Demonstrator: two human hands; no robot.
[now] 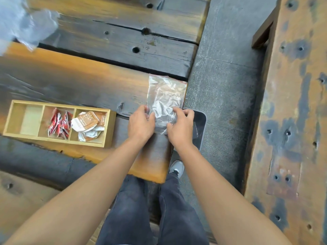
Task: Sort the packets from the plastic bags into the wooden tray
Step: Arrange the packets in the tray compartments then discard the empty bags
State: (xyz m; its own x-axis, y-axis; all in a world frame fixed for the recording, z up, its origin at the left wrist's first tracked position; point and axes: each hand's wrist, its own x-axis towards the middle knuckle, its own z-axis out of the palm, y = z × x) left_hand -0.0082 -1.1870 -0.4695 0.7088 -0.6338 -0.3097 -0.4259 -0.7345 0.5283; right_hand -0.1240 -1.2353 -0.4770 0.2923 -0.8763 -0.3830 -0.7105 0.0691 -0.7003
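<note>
Clear zip bag (165,96) lies on the bench's right end, long axis near-to-far with red seal at the far end, its near end pinched by left hand (140,124) and right hand (179,128) fingers, wooden tray (58,141) well left, left compartment empty.

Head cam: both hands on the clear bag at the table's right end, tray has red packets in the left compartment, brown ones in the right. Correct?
Not quite. In the head view the red packets lie in the middle compartment of the wooden tray; its left compartment is empty. The rest holds: left hand and right hand grip the clear plastic bag, brown packets in the right compartment.
</note>
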